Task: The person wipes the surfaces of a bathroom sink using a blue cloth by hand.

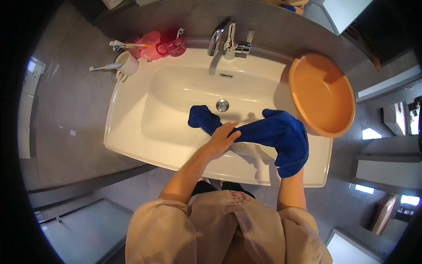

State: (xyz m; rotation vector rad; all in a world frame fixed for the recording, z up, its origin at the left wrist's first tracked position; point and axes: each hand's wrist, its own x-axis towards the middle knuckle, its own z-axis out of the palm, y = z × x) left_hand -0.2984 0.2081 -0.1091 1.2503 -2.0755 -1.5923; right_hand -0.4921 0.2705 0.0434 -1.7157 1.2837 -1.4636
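A blue cloth [263,132] stretches above the front of a white washbasin [171,132], gathered narrow in its middle and spread wide at its right end. My left hand [221,140] grips the narrow part, and a short end of the cloth sticks out to the left past my fingers. The wide end hangs over my right hand and hides it; only the bare right forearm shows below the cloth's edge. Between the cloth and the back wall of the basin lies a round metal drain [222,105].
A chrome tap [230,43] stands at the back of the basin. On its right rim leans an orange plastic tub [324,99]. Back left are a white mug [127,64], a pink cup [151,46] and a red cup [176,46], with toothbrushes.
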